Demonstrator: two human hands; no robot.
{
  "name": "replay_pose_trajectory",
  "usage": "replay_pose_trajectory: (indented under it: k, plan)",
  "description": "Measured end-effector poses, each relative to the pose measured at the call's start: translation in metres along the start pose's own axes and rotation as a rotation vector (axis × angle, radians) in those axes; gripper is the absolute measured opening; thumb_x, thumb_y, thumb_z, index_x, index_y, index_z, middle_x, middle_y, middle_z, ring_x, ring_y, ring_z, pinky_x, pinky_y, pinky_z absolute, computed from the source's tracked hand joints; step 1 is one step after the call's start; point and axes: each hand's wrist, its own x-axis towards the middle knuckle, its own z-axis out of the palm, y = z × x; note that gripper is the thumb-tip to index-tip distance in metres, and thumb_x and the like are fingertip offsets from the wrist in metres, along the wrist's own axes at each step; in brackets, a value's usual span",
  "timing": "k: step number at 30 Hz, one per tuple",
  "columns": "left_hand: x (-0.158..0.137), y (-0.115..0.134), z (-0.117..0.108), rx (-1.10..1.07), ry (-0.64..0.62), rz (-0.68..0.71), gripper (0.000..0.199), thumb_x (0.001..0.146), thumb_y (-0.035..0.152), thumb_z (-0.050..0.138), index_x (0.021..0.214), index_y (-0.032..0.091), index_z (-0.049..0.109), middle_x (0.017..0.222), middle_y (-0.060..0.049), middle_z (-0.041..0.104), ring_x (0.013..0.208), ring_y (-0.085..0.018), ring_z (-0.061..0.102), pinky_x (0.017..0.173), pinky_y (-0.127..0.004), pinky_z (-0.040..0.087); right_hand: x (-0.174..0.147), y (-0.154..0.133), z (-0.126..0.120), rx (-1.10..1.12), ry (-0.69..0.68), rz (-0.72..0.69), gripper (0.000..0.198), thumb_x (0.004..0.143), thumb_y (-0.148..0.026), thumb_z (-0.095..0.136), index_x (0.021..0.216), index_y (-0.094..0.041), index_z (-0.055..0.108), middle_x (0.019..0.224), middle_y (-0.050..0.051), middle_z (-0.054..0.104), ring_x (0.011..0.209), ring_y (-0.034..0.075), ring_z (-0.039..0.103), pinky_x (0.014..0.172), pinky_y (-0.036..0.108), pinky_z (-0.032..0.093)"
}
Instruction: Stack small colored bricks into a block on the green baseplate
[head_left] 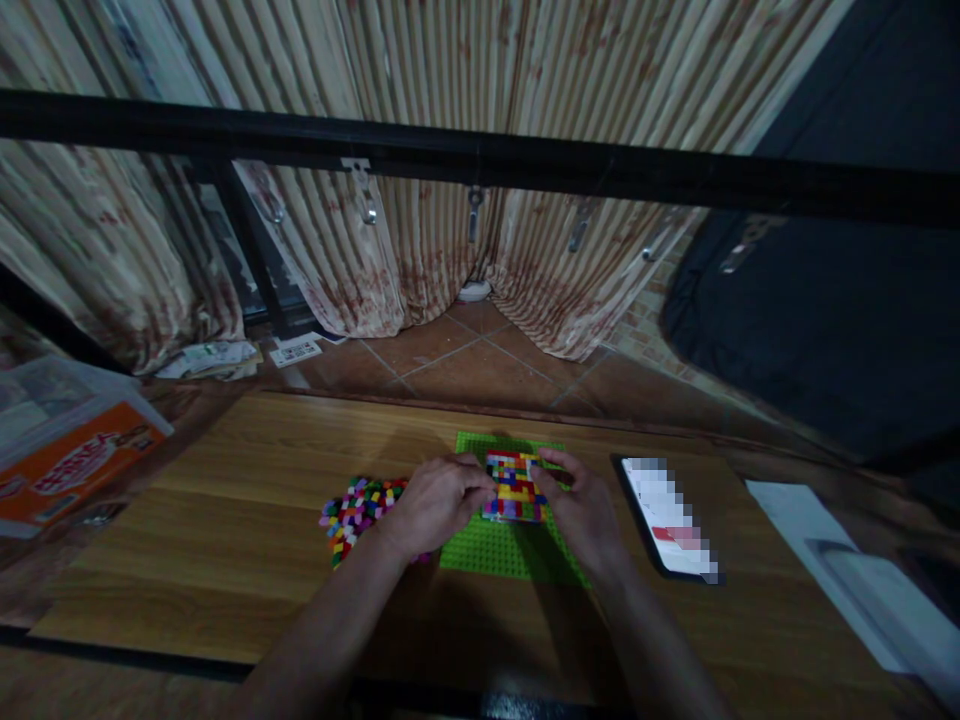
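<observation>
A multicoloured block of small toy bricks (514, 490) stands on a green studded baseplate (487, 555) on the wooden table. My left hand (442, 500) is at the block's left edge, thumb and fingertips pinched together; whatever is between them is too small or hidden to make out. On the other side, my right hand (581, 500) has its thumb and forefinger apart, with the thumb at the block's right edge. A heap of loose bricks (356, 515) in many colours lies left of the baseplate, partly covered by my left hand and forearm.
A phone (667, 520) with a lit screen lies right of the baseplate. White sheets (814, 545) are farther right. A clear plastic box with an orange label (90, 460) stands at the left. A black bar (480, 160) with metal hooks crosses before striped curtains.
</observation>
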Motion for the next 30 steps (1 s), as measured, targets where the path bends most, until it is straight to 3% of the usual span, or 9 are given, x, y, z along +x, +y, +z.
replay_pose_trajectory:
  k: [19, 30]
  plan:
    - [0.001, 0.0, 0.005, 0.001, -0.002, -0.009, 0.024, 0.092, 0.023, 0.048, 0.084, 0.021, 0.07, 0.088, -0.003, 0.067, 0.08, -0.013, 0.062, 0.074, -0.023, 0.045, 0.001, 0.004, 0.001, 0.001, 0.007, -0.074, 0.038, 0.075, -0.044, 0.059, 0.101, -0.018, 0.07, 0.1, 0.008, 0.073, 0.089, 0.023, 0.068, 0.083, 0.036, 0.05]
    - [0.005, 0.004, 0.01, 0.012, 0.047, -0.105, 0.017, 0.087, 0.019, 0.051, 0.085, 0.022, 0.068, 0.086, 0.0, 0.067, 0.078, -0.013, 0.061, 0.073, -0.023, 0.043, 0.001, 0.006, 0.001, -0.009, 0.002, -0.086, 0.035, 0.075, -0.043, 0.058, 0.098, -0.02, 0.071, 0.096, 0.007, 0.074, 0.087, 0.023, 0.068, 0.081, 0.036, 0.051]
